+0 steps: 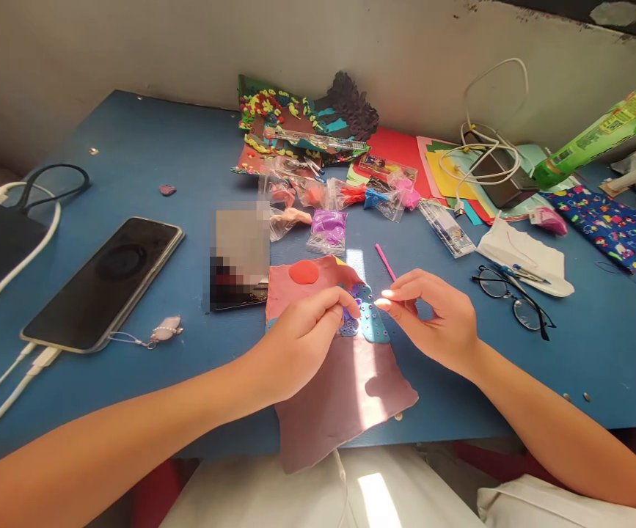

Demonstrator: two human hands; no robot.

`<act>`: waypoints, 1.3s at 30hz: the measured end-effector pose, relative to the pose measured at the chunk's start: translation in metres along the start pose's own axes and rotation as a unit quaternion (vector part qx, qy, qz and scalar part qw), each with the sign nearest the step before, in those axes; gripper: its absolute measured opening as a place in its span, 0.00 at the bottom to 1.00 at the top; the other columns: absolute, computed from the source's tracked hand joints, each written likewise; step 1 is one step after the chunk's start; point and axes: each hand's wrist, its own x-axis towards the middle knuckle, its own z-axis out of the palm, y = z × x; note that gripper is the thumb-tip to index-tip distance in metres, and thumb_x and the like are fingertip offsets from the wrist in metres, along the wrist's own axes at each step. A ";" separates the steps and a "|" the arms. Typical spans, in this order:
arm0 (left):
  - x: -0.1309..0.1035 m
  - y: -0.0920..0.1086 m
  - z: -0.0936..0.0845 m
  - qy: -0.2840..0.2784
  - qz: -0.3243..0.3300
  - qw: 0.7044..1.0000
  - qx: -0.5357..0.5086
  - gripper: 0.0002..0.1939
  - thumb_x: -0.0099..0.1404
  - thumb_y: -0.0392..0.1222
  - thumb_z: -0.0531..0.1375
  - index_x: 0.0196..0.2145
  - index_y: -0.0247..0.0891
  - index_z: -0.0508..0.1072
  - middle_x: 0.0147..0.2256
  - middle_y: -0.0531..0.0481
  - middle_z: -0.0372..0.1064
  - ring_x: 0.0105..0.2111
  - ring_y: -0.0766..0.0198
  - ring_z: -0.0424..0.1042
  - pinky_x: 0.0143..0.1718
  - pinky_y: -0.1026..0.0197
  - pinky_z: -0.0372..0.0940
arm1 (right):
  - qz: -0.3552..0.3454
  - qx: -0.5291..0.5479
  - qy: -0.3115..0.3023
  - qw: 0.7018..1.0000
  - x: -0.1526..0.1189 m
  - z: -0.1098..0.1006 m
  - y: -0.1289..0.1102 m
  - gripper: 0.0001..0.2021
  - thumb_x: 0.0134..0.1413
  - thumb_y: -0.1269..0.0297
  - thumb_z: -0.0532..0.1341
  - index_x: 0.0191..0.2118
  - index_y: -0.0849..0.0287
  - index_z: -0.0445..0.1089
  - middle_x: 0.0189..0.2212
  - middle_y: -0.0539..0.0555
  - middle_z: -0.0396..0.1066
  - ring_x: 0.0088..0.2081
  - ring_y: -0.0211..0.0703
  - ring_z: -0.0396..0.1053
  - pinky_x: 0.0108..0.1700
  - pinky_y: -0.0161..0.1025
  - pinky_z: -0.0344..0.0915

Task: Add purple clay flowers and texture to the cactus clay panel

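A flat clay picture (340, 403) lies at the front of the table, its brown lower part hanging past the edge. On it are a red-orange disc (303, 273) and blue patches (373, 319) dotted with small purple pieces. Over these patches is my left hand (315, 330), fingers curled and pinched; it hides part of the picture and whatever it may hold. Just right of the picture, my right hand (433, 315) pinches thumb and forefinger together, and anything between the tips is too small to name. A pink stick (385, 262) lies beyond the right fingertips.
Bags of coloured clay (329, 229) lie behind the picture, before a decorated clay panel (301, 125). A phone (106, 286) with cables and a small charm (166, 330) are on the left. Glasses (516, 301), a white cloth (524, 253) and a ruler (447, 229) sit right.
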 end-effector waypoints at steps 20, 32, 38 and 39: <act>-0.004 0.000 0.002 -0.047 -0.008 0.998 0.051 0.15 0.70 0.42 0.43 0.36 0.42 0.69 0.23 0.56 0.53 0.24 0.67 0.55 0.21 0.65 0.51 | -0.032 0.011 -0.034 0.999 -0.004 0.002 -0.003 0.16 0.53 0.76 0.62 0.25 0.56 0.52 0.19 0.42 0.48 0.20 0.29 0.47 0.20 0.30 0.43; -0.004 0.005 0.001 -0.072 -0.029 0.994 0.072 0.15 0.70 0.40 0.43 0.36 0.42 0.68 0.20 0.58 0.50 0.21 0.68 0.52 0.21 0.65 0.49 | -0.067 0.035 -0.051 0.996 -0.006 0.000 -0.006 0.17 0.52 0.80 0.61 0.26 0.55 0.52 0.20 0.43 0.47 0.22 0.31 0.48 0.22 0.31 0.44; -0.005 0.007 0.001 -0.073 -0.028 0.994 0.083 0.15 0.70 0.38 0.43 0.35 0.42 0.68 0.19 0.58 0.49 0.21 0.68 0.52 0.21 0.65 0.49 | -0.072 0.046 -0.064 0.994 -0.006 0.000 -0.005 0.17 0.55 0.77 0.62 0.26 0.55 0.52 0.20 0.43 0.47 0.22 0.31 0.47 0.22 0.31 0.46; -0.005 0.007 0.001 -0.072 -0.028 0.993 0.085 0.15 0.70 0.39 0.43 0.35 0.42 0.68 0.19 0.58 0.50 0.21 0.68 0.52 0.21 0.65 0.49 | -0.062 0.045 -0.067 0.995 -0.006 0.000 -0.006 0.16 0.55 0.76 0.62 0.26 0.55 0.53 0.20 0.43 0.48 0.22 0.31 0.48 0.22 0.30 0.46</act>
